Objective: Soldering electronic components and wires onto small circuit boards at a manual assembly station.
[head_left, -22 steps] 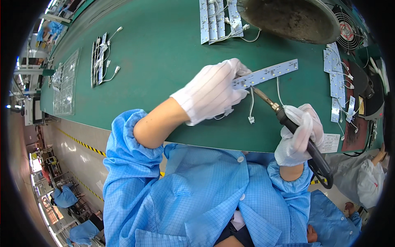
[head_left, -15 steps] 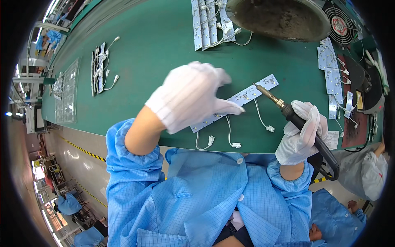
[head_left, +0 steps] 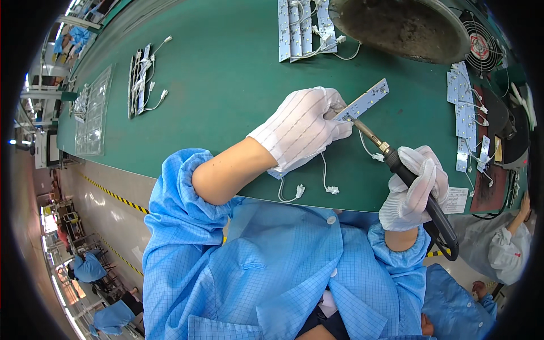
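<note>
Tray of clear plastic (head_left: pixel 90 133) lies at the left end of the green desk (head_left: pixel 226 73); to its right lies a narrow bundle of strips (head_left: pixel 140 85) with white leads and plugs. Nearer the middle, the gloved left hand (head_left: pixel 306 126) has its fingers closed about a light strip (head_left: pixel 368 99), which slants from below the wrist up to a free end right of the knuckles; whether any of it is lifted off the desk cannot be told. Two white plugs, one nearer the left (head_left: pixel 299 191) and one nearer the right (head_left: pixel 332 190), hang out below it on their leads. Beyond, at the far edge, stand grouped boards (head_left: pixel 297 37) beside a dark, wide-rimmed hood (head_left: pixel 402 31). Right of the left fingertips, the soldering iron (head_left: pixel 399 166) meets or nearly meets the strip's lower edge; contact is too fine to judge. The gloved right hand (head_left: pixel 411 190) wraps its fingers around the iron's handle. For a sound joint, the strip is best kept rigid, the left fingertips drawn slightly back from the hot tip, the lead held clear of the barrel, and the heat brief and confined to one pad. Farthest right lie overlapping boards (head_left: pixel 463 116), below a round fan (head_left: pixel 481 45).
</note>
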A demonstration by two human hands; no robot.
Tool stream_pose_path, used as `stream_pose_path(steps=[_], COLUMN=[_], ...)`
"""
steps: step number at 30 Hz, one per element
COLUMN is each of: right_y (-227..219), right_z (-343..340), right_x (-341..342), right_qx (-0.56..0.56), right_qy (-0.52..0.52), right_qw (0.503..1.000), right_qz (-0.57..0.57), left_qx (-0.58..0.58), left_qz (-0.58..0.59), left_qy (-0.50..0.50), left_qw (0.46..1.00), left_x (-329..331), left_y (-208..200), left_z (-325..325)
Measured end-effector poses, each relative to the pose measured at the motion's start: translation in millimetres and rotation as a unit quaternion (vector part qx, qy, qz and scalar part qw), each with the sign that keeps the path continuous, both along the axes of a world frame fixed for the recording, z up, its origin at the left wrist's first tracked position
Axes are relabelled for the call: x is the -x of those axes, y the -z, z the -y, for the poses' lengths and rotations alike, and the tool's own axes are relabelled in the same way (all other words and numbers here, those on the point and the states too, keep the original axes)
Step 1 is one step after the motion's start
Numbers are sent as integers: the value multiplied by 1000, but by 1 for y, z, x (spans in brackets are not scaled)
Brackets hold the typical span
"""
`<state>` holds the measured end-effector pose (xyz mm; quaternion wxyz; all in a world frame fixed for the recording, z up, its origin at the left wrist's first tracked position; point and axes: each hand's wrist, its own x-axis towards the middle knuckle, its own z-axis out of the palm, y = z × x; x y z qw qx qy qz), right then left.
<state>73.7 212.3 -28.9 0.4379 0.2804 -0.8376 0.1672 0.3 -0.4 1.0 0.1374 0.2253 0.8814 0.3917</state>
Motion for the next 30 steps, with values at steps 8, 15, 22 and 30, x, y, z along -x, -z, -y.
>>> stream_pose_path(steps=[8, 15, 22, 30], right_y=[0, 2, 0, -1], right_z=[-1, 0, 7, 8], right_x=[5, -3, -2, 0], right_qx=[54, 48, 30, 19], right_qy=[-88, -63, -16, -1], right_qw=[993, 994, 999, 1000], right_qz=[54, 77, 17, -10], left_qx=[-36, -23, -6, -18], left_qz=[21, 14, -28, 46], left_qy=[-24, -21, 18, -40], left_qw=[999, 999, 999, 998], left_x=[0, 1, 2, 2], left_y=[5, 6, 6, 2], left_z=[0, 2, 2, 0])
